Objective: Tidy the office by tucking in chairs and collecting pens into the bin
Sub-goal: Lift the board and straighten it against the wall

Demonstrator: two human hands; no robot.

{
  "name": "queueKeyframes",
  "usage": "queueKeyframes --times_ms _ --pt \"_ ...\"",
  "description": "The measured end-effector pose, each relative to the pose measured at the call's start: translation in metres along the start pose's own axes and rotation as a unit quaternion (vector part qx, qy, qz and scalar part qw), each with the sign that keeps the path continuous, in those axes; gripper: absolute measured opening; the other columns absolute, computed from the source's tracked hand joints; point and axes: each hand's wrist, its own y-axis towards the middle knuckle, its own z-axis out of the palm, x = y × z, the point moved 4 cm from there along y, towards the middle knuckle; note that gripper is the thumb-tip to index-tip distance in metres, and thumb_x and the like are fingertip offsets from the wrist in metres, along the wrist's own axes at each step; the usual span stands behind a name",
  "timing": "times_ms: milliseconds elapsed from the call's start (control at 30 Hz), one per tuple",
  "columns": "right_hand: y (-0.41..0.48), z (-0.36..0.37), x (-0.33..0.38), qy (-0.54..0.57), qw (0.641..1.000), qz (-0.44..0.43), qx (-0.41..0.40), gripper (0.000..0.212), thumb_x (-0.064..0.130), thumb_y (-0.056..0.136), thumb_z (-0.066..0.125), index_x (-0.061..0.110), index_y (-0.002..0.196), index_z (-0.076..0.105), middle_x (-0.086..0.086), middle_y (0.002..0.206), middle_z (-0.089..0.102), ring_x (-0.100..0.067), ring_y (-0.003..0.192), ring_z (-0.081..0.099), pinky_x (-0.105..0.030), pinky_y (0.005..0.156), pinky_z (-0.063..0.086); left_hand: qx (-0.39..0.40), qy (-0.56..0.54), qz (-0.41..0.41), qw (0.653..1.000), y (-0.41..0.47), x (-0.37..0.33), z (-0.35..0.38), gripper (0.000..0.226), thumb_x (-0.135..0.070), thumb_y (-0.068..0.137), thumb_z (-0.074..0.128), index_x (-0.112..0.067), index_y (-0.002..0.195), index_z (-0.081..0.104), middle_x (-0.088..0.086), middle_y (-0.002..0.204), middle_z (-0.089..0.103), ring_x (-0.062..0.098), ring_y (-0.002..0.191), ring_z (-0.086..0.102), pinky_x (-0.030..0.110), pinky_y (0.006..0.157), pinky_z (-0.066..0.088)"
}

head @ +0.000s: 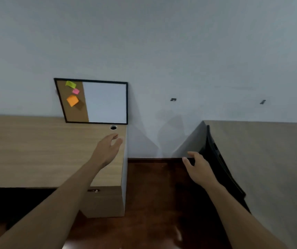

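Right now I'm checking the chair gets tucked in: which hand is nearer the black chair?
Right. The right hand is at the black chair beside the right desk; the left hand hovers over the left desk, across the aisle.

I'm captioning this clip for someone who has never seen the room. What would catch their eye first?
Probably the notice board leaning on the wall at the back of the left desk, with green, pink and orange sticky notes on its cork side. Next, two bare arms reaching forward: the left hand open over that desk, the right hand beside a dark chair at the right desk.
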Motion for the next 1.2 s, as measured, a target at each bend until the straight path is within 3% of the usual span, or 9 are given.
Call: queueKeyframes --times_ms 233,533,700,900,1200 --pt "0.091 0.080 0.096 0.010 0.999 -0.030 0.040 0.050 0.037 0.106 0.059 0.013 0.149 0.051 -0.007 0.150 0.056 -0.024 0.137 0.053 -0.026 0.102 0.037 -0.055 -0.021 -0.056 0.997 0.060 0.062 -0.087 0.053 -0.046 0.107 0.054 -0.015 0.150 0.058 0.002 0.153 0.060 0.021 0.141 0.055 0.031 0.113 0.038" --pt "0.165 0.154 0.164 0.016 0.994 -0.058 0.092 0.047 0.041 0.106 0.056 0.021 0.149 0.051 -0.001 0.152 0.054 -0.021 0.138 0.053 -0.037 0.112 0.042 -0.100 -0.064 -0.112 0.987 0.114 0.114 -0.150 0.049 -0.048 0.106 0.054 -0.019 0.145 0.063 0.002 0.145 0.065 0.020 0.134 0.058 0.030 0.105 0.040" --pt "0.219 0.178 0.193 0.025 0.991 -0.066 0.114 0.049 0.042 0.106 0.056 0.022 0.151 0.050 0.001 0.154 0.053 -0.019 0.140 0.051 -0.033 0.112 0.040 -0.112 -0.063 -0.131 0.983 0.156 0.132 -0.170 0.050 -0.048 0.107 0.052 -0.020 0.148 0.060 0.001 0.146 0.064 0.014 0.128 0.057 0.030 0.103 0.038" --pt "0.311 0.208 0.231 0.036 0.987 -0.083 0.135 0.050 0.039 0.107 0.056 0.019 0.152 0.049 -0.001 0.154 0.053 -0.019 0.141 0.050 -0.029 0.111 0.037 -0.140 -0.078 -0.142 0.977 0.233 0.144 -0.188 0.048 -0.048 0.107 0.052 -0.021 0.146 0.061 -0.007 0.130 0.064 0.010 0.121 0.056 0.029 0.101 0.038" --pt "0.469 0.261 0.261 0.033 0.982 -0.021 0.185 0.070 0.046 0.105 0.056 0.011 0.162 0.033 -0.009 0.163 0.043 -0.027 0.146 0.047 -0.039 0.118 0.039 -0.178 -0.107 -0.204 0.957 0.369 0.191 -0.186 0.043 -0.034 0.108 0.056 -0.015 0.146 0.061 -0.002 0.135 0.066 0.012 0.122 0.058 0.027 0.101 0.038"
